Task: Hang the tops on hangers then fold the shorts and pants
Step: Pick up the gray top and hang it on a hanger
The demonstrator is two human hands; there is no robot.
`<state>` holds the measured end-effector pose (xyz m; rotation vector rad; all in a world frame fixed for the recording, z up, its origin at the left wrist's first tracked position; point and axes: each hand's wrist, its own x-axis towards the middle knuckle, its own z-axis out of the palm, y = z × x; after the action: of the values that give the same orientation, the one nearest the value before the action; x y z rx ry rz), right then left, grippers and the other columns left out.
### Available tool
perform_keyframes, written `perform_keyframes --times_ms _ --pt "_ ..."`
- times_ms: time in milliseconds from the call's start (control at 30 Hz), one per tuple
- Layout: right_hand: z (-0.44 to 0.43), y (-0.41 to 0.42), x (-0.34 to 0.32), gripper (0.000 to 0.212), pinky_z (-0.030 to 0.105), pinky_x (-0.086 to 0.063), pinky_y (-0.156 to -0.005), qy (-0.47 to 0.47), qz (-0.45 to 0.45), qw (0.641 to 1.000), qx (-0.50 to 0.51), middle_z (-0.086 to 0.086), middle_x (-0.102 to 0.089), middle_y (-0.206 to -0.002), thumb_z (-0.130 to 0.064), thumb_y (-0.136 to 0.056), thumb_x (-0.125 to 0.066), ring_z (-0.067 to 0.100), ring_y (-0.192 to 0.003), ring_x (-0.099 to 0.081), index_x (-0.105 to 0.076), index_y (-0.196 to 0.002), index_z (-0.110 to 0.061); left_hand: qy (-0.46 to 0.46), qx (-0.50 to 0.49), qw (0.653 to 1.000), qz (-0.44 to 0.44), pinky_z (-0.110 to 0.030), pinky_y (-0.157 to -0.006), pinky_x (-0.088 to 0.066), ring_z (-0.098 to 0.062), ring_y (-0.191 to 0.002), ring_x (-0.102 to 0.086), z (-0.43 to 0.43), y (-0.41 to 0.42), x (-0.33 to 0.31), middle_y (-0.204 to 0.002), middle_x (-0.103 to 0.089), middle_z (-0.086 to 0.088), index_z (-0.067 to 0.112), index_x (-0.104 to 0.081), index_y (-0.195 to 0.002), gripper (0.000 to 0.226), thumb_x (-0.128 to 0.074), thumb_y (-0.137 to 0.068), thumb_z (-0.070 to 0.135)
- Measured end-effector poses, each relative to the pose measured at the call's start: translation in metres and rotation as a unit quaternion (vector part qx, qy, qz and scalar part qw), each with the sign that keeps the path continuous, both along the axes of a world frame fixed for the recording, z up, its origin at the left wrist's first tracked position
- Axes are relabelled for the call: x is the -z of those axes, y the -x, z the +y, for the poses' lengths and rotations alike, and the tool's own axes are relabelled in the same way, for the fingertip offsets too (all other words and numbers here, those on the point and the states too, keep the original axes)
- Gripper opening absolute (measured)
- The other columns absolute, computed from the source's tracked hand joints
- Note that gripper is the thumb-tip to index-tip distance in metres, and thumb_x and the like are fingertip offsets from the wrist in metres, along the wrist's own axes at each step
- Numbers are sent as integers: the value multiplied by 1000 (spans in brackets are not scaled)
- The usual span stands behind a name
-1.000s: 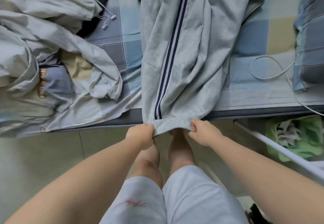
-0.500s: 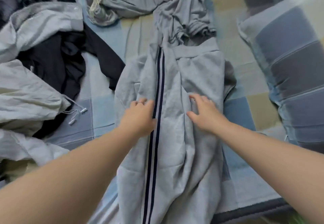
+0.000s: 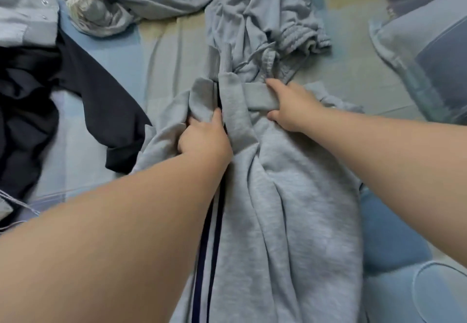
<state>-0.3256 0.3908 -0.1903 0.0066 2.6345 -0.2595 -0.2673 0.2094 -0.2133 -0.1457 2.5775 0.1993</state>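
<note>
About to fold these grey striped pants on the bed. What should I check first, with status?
1. Left hand grips the grey striped pants near the top: ok.
2. Right hand pinches the waistband: ok.
3. Legs smoothed flat: not ok, long creases.
4. Waistband clear of other clothes: not ok, the crumpled grey garment touches it.
5. Black garment clear of the pants: cannot tell, its cuff lies at their edge.
6. Leg hems aligned: cannot tell, out of view.

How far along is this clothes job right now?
Done: no hung or folded item shows. In hand: left hand and right hand grip the striped pants, stretched along the bed, unfolded. To do: dark garment and a crumpled grey heap lie loose.
</note>
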Motion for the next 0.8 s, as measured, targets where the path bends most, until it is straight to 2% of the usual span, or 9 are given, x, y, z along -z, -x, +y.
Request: perform_keyframes --times_ms 133,233,433,500,567,600,667,733,800 --pt "1 2 4 38 47 -47 -98 13 19 999 35 17 -43 -130 -27 -93 -65 43 -117 -51 -46 -126 -23 3 22 1000 -14 -38 -73 -40 -41 -116 -56 -6 10 -5 -161 -12 -23 50 -6 -152 93 -70 -85 40" --pt "5 -4 1 16 34 -43 -90 72 64 994 49 12 -43 -112 -23 -93 -63 34 -102 -52 -50 -101 -19 8 3 1000 -29 -42 -78 -48 -42 -119 -54 0 13 -5 -162 -6 -26 49 -2 -154 93 -65 -87 33" --pt "13 -47 -24 21 25 -25 -73 161 126 977 58 5 -45 -101 -19 -96 -62 19 -89 -44 -50 -79 -13 -34 -19 999 29 -42 -86 -46 -42 -117 -56 -3 -8 -17 -163 -13 -19 41 -9 -156 87 -65 -90 34" --pt "10 -59 -34 17 26 -27 -75 158 122 979 40 3 -46 -103 -17 -97 -58 20 -93 -46 -49 -82 -13 -61 -24 996 64 -43 -92 -48 -42 -119 -55 -4 -32 -24 -165 -9 -15 37 -13 -156 80 -62 -93 37" --pt "7 -55 -37 5 32 -36 -88 132 112 985 24 5 -49 -118 -17 -98 -54 25 -110 -47 -54 -102 -14 -72 2 996 60 -46 -98 -48 -44 -119 -54 -5 -56 -26 -166 -2 -12 36 -12 -156 78 -59 -94 33" --pt "4 -49 -39 22 39 -38 -99 101 100 990 14 5 -46 -135 -19 -98 -53 28 -125 -43 -53 -121 -16 -68 25 996 45 -47 -100 -47 -43 -120 -53 -7 -67 -27 -167 1 -11 36 -11 -157 79 -59 -95 29" --pt "-6 -33 -37 58 53 -28 -115 61 48 997 0 0 -23 -162 -25 -99 -54 29 -147 -22 -30 -152 -24 -57 49 997 26 -48 -102 -46 -40 -124 -50 -14 -77 -25 -168 8 -8 37 -9 -157 80 -58 -96 24" --pt "-15 -21 -26 76 56 -21 -119 46 2 999 -7 -1 -12 -167 -31 -99 -56 30 -152 -13 -10 -159 -28 -55 47 997 24 -47 -103 -46 -38 -128 -48 -17 -77 -19 -168 9 -5 38 -9 -158 81 -58 -96 23" --pt "-17 -16 -6 79 58 -24 -117 20 -18 1000 7 4 -21 -164 -35 -97 -58 36 -147 -23 -10 -158 -30 -45 43 998 33 -44 -107 -43 -39 -133 -43 -13 -79 -10 -168 10 -5 38 -8 -158 82 -59 -96 22"
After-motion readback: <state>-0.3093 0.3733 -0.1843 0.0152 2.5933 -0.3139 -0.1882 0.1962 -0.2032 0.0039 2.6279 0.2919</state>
